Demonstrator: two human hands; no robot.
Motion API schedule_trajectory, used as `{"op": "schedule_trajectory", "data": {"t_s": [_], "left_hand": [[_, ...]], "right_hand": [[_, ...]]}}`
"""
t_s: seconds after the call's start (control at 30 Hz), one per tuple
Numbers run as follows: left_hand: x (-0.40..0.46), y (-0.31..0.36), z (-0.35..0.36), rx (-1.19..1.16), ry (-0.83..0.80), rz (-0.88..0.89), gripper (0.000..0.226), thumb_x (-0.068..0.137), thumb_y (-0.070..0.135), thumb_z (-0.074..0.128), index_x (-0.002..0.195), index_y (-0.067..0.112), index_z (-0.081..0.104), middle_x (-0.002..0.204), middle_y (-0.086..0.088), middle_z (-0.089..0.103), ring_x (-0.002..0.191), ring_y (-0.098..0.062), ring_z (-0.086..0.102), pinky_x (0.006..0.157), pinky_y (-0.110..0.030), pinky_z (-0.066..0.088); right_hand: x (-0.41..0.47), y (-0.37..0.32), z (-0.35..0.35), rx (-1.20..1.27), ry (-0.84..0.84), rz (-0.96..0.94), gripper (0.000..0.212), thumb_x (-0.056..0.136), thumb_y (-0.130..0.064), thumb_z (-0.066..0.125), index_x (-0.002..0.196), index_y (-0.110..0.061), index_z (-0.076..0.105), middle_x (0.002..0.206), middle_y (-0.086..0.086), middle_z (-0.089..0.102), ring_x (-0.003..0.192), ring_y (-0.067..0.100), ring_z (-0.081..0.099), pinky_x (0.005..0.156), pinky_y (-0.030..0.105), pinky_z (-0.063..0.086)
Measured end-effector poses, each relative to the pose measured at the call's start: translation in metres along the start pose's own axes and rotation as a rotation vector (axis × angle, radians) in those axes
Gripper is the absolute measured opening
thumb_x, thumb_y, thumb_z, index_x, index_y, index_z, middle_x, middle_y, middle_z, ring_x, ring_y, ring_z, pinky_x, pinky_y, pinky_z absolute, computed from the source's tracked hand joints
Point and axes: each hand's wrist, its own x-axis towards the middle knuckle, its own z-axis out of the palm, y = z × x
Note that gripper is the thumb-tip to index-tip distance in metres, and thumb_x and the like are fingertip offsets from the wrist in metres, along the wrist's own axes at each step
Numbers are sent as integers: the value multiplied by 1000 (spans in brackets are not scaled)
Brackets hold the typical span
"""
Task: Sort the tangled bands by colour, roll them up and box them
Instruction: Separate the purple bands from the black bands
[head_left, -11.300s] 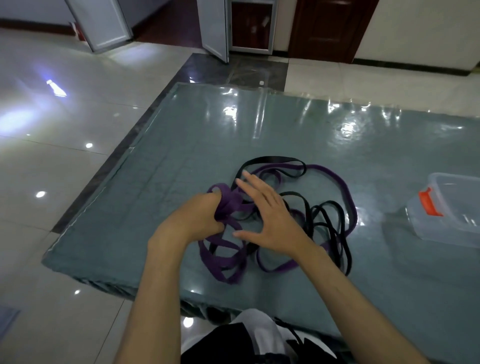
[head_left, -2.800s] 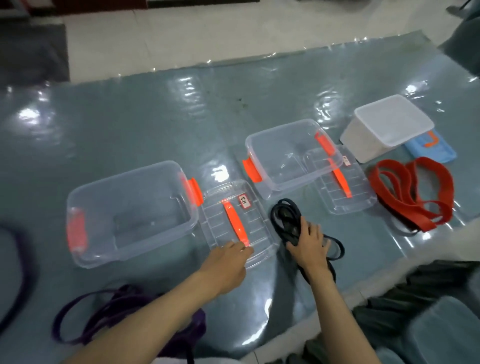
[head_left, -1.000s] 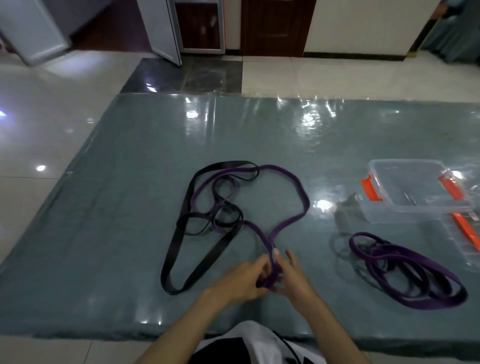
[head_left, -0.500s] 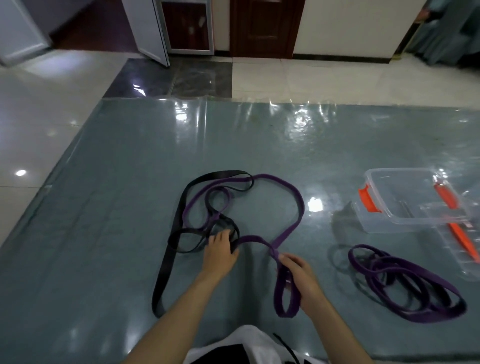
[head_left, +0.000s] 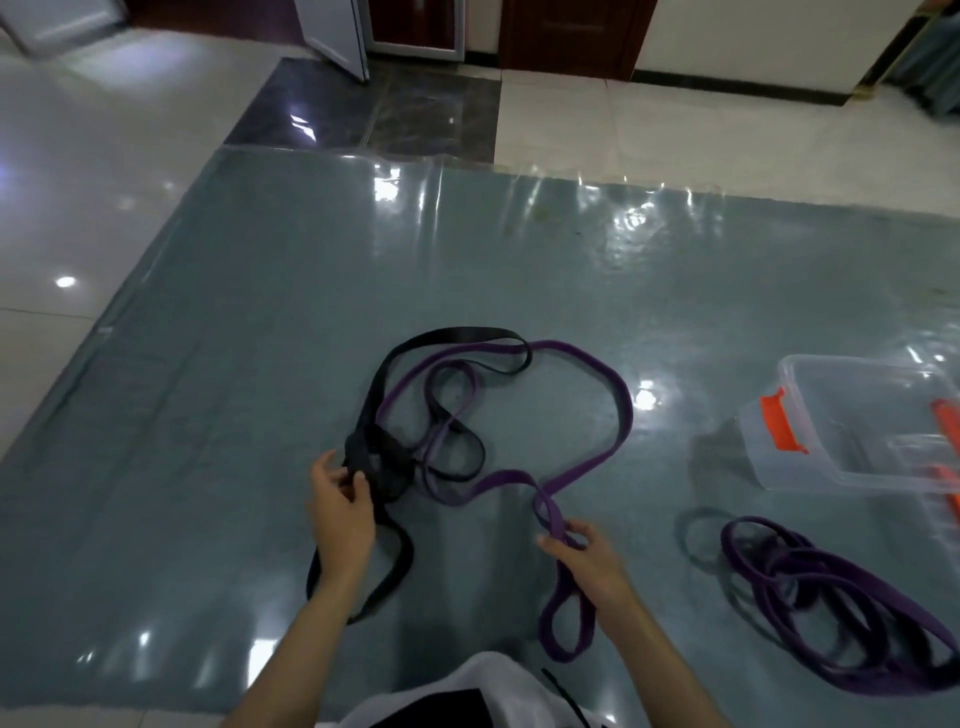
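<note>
A tangle of bands lies mid-table: a wide black band (head_left: 451, 334) looped with a long purple band (head_left: 609, 375) and a thinner purple one (head_left: 441, 436). My left hand (head_left: 340, 512) grips a bunched part of the black band at the tangle's left side. My right hand (head_left: 589, 558) pinches the long purple band near its front loop, which trails toward the table's near edge. A separate heap of purple bands (head_left: 826, 613) lies to the right. A clear box with orange latches (head_left: 852, 421) stands open at the right edge.
The grey-green table (head_left: 234, 291) wears a glossy plastic sheet. The box's clear lid with an orange handle (head_left: 940, 462) lies beside it at the frame's edge. Shiny tiled floor and doors are beyond the table.
My left hand slid left off the tangle's middle and took hold of the black band. My right hand keeps the purple band and drew slightly right. The camera tilted a little.
</note>
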Motion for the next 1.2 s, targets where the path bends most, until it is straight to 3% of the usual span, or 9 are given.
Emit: {"op": "schedule_trajectory", "data": {"t_s": [0.1,0.37,0.43,0.53,0.67,0.87,0.97,1.07,1.2], "left_hand": [[11,5,-6,220,35,5,59,96,-6,63,151,3,44,146,-22,52,130,-41,53,112,-55,45],[54,59,36,404,-176,533,37,92,-14,55,120,5,68,141,-15,55,138,-35,48,115,-51,44],[74,68,52,490,-331,447,37,96,-1,61,132,7,61,143,-14,52,134,-33,50,110,-51,47],[100,69,72,792,-566,192,77,96,32,72,159,16,32,161,-18,34,146,-38,37,121,-50,35],[119,67,87,966,-650,46,113,82,61,79,165,20,13,164,-17,29,150,-37,31,123,-52,32],[114,60,97,1146,-686,124,72,85,62,72,140,22,49,160,-17,31,142,-40,37,114,-55,38],[110,55,94,998,-561,234,26,90,35,74,107,18,64,128,-10,57,117,-33,58,92,-43,52],[108,61,86,744,-379,334,8,97,18,67,100,14,60,96,-6,68,87,-28,68,70,-40,56],[112,83,75,584,-123,477,9,99,14,65,106,15,62,93,-6,72,88,-30,67,90,-48,52]], "right_hand": [[5,3,4,-60,-64,-11,17,93,-22,78,107,-13,77,97,6,81,82,16,78,64,19,56],[22,8,-4,-138,76,-97,24,99,-12,67,78,-24,71,57,-22,67,54,-10,61,52,7,45],[25,10,-9,-149,105,-116,23,99,-13,67,79,-22,71,57,-19,67,53,-8,60,51,10,44],[25,13,-13,-149,117,-141,19,100,-15,65,85,-21,73,68,-10,69,60,0,62,57,17,46],[28,14,-17,-86,112,-152,10,100,-15,67,100,-22,74,90,-1,74,83,12,69,68,21,50],[40,18,-12,-58,94,-138,10,97,-11,72,98,-20,74,91,4,75,87,20,71,75,31,55],[47,15,-4,-46,73,-137,10,96,-9,72,102,-17,74,94,5,74,89,22,70,79,34,56],[51,9,-3,6,77,-168,10,97,-10,72,103,-18,73,95,4,74,90,22,70,81,37,58],[49,1,-12,90,136,-173,6,98,-24,73,105,-23,73,95,2,76,93,22,73,81,39,60]]}}
